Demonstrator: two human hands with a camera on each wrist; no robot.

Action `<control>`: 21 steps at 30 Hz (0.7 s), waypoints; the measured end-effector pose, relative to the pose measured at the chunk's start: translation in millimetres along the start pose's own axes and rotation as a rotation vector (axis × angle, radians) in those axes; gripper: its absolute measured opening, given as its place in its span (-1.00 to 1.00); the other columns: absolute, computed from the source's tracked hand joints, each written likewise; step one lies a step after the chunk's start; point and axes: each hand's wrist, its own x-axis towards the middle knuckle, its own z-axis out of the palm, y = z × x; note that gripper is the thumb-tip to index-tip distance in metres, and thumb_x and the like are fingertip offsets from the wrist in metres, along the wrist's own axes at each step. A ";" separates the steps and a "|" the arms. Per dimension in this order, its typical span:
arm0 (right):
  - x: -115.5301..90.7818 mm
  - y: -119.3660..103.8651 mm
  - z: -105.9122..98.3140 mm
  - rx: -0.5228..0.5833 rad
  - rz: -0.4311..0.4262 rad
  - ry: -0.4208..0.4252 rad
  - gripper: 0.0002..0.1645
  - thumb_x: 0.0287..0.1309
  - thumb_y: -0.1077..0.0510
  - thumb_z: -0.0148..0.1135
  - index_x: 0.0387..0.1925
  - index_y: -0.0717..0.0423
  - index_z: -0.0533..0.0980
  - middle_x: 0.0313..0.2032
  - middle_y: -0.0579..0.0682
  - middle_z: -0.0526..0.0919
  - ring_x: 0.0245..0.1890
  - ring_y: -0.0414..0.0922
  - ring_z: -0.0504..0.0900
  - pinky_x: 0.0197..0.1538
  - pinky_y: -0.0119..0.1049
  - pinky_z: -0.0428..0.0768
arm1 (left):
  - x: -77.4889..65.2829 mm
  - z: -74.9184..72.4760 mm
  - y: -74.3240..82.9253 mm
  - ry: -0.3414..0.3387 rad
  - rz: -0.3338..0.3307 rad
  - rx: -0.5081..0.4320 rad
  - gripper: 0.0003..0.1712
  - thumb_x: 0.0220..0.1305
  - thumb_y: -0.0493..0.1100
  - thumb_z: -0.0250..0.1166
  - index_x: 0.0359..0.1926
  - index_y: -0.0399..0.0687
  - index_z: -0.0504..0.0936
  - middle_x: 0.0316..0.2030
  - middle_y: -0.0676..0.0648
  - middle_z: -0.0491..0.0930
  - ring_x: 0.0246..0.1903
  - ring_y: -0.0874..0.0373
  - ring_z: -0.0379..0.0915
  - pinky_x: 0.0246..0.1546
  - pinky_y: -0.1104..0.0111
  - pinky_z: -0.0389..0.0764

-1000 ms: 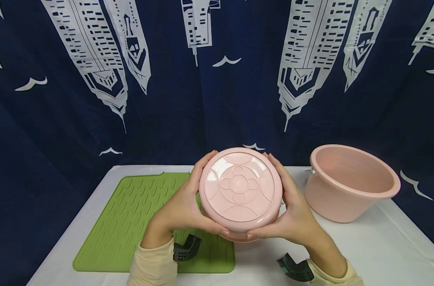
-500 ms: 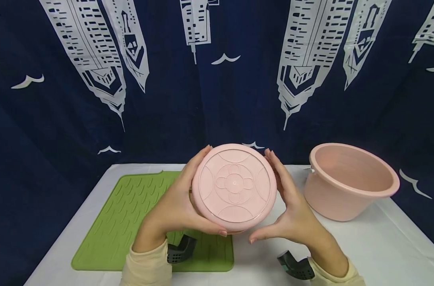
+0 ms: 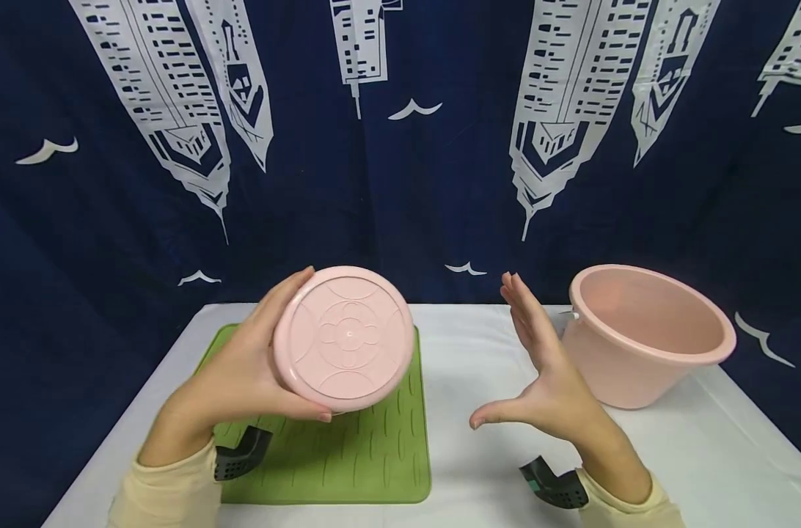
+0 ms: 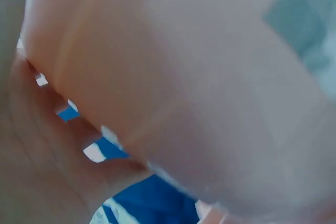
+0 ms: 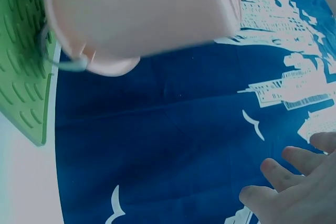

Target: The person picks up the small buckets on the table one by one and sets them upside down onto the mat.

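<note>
Head view: pink bucket (image 3: 345, 339), upturned, base toward wearer, held over green mat (image 3: 354, 469), left; left hand (image 3: 238, 378) gripping its left side, thumb near, fingers far. Right hand (image 3: 552, 392): touching nothing, fingers extended, thumb spread. Second bucket (image 3: 628, 385): far right.

Left wrist view: smooth wall (image 4: 147, 82); gripping fingers slightly parted.

Right wrist view: rim (image 5: 107, 67), thin handle (image 5: 73, 65). Judged light, stiff, somewhat slippery; best held round the sidewall.

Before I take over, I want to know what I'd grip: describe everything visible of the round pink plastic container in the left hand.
The round pink container looks like smooth, moulded plastic. Its closed end faces the head camera, bearing a four-petalled flower among rings and arcs. The right-wrist view shows a plain wall, flared rim and greyish handle. The bare left hand grips its side, apparently above the textured green mat. Its inside is hidden.
</note>
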 end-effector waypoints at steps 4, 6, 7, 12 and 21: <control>-1.2 0.9 -3.0 -0.020 0.039 0.019 0.89 -0.81 0.30 0.84 0.61 0.02 -0.16 0.57 0.03 -0.04 0.53 0.09 -0.04 0.46 -0.28 0.05 | -13.6 -28.8 -13.3 -0.010 -0.037 -0.025 0.66 -0.59 -0.05 0.84 0.58 0.33 0.02 0.44 0.01 0.24 0.38 0.14 0.15 0.30 0.54 0.10; -1.6 1.6 -4.6 -0.033 0.049 0.025 0.90 -0.82 0.34 0.83 0.62 -0.02 -0.16 0.57 0.02 -0.03 0.53 0.10 -0.04 0.46 -0.29 0.06 | -19.1 -40.6 -19.6 -0.027 -0.049 -0.026 0.67 -0.59 -0.13 0.84 0.59 0.30 0.02 0.42 0.00 0.27 0.37 0.18 0.14 0.27 0.57 0.11; -1.7 2.2 -4.9 -0.030 0.040 0.028 0.89 -0.82 0.34 0.83 0.61 0.02 -0.15 0.57 0.04 -0.04 0.53 0.09 -0.04 0.46 -0.30 0.06 | -22.2 -45.9 -22.3 -0.040 -0.056 -0.022 0.67 -0.59 -0.15 0.83 0.59 0.28 0.02 0.42 0.00 0.28 0.35 0.19 0.17 0.24 0.58 0.15; -2.3 4.3 -5.5 -0.006 0.014 0.035 0.86 -0.80 0.31 0.83 0.61 0.09 -0.13 0.57 0.06 -0.04 0.53 0.11 -0.04 0.45 -0.35 0.05 | -36.7 -63.6 -36.9 -0.138 -0.091 0.002 0.64 -0.54 -0.16 0.81 0.60 0.25 0.00 0.43 0.03 0.26 0.30 0.21 0.24 0.15 0.59 0.26; -2.1 6.5 -5.9 -0.001 0.017 0.039 0.86 -0.81 0.33 0.82 0.61 0.08 -0.13 0.57 0.07 -0.04 0.54 0.02 -0.03 0.45 -0.35 0.05 | -62.9 -90.3 -75.7 -0.142 -0.126 -0.015 0.59 -0.47 -0.34 0.75 0.60 0.08 -0.01 0.39 -0.06 0.30 0.18 0.26 0.35 0.05 0.59 0.41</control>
